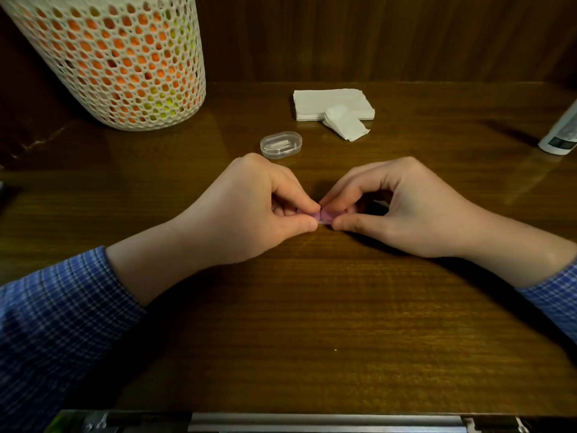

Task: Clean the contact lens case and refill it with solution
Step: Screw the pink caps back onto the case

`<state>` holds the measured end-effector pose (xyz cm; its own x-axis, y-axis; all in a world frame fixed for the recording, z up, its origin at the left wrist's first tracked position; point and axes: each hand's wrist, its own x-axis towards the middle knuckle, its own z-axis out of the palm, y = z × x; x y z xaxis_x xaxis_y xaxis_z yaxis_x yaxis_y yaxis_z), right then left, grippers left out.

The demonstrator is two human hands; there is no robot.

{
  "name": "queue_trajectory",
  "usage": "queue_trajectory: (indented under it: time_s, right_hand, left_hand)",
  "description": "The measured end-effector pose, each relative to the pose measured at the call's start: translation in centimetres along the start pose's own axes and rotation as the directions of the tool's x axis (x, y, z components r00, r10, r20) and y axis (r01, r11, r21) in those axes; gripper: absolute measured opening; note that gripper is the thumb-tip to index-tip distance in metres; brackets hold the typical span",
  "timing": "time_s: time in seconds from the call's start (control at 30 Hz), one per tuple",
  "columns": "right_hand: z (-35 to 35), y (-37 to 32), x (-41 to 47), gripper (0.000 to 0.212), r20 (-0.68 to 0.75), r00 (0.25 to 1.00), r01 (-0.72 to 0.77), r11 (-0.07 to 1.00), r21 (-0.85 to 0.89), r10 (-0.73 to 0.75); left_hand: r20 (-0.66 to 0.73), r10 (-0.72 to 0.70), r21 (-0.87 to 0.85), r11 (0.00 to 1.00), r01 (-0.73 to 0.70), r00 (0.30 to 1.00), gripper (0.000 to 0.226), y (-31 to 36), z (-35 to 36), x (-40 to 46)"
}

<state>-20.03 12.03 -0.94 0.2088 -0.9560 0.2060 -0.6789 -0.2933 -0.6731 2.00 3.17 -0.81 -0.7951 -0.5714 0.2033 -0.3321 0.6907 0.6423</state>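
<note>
A small pink contact lens case [324, 216] lies on the wooden table [312, 307] between my two hands, mostly hidden by fingers. My left hand [253, 207] pinches its left end between thumb and forefinger. My right hand [393, 207] pinches its right end with thumb and curled fingers. A white solution bottle [560, 132] stands at the right edge of the view, partly cut off. Folded white tissues [334, 104] lie behind the hands, with a crumpled piece [343, 123] on their front edge.
A clear oval plastic box [281, 144] with small white parts sits just behind my left hand. A tall white mesh basket [125, 64] holding orange and yellow items stands at the back left. A wooden wall backs the table. A metal rail [312, 421] runs along the near edge.
</note>
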Motion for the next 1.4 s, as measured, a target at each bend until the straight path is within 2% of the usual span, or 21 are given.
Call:
queue_trajectory:
  time_s: [0.2, 0.43, 0.87, 1.2, 1.27, 1.33, 1.4]
  right_hand:
    - [0.5, -0.1, -0.1, 0.012, -0.071, 0.997, -0.001, 0.999, -0.048, -0.002]
    - [0.3, -0.4, 0.1, 0.008, -0.020, 0.999, -0.034, 0.999, -0.038, 0.034]
    - [1.3, -1.0, 0.0, 0.006, -0.107, 0.994, -0.043, 0.994, -0.099, 0.032]
    - [1.0, -0.2, 0.0, 0.007, -0.059, 0.998, 0.014, 1.000, -0.013, -0.014]
    - [0.9, -0.1, -0.1, 0.005, -0.059, 0.998, 0.010, 1.000, 0.010, -0.009]
    - [0.8, -0.2, -0.1, 0.005, -0.097, 0.995, 0.009, 0.998, 0.057, -0.004]
    - [0.6, -0.2, 0.4, 0.005, -0.195, 0.981, 0.025, 0.996, 0.082, -0.009]
  left_hand:
    - [-0.013, -0.003, -0.005, 1.000, 0.003, 1.000, 0.014, 0.0, 0.1, 0.0]
    - [-0.021, 0.022, 0.006, 1.000, -0.022, 1.000, 0.016, 0.0, 0.2, -0.2]
    - [-0.058, -0.005, 0.072, 0.997, 0.009, 0.998, 0.015, 0.5, 0.4, -0.2]
    - [-0.026, 0.066, 0.003, 0.998, -0.066, 0.997, 0.015, -0.2, 0.2, 0.1]
    - [-0.072, 0.083, -0.021, 0.996, -0.085, 0.994, 0.017, -0.5, 0.0, 0.3]
    - [-0.218, 0.075, -0.009, 0.997, -0.078, 0.973, 0.021, -1.2, -0.4, 0.8]
    - [-0.383, -0.003, 0.047, 0.999, 0.023, 0.924, 0.029, -2.2, -1.1, 1.7]
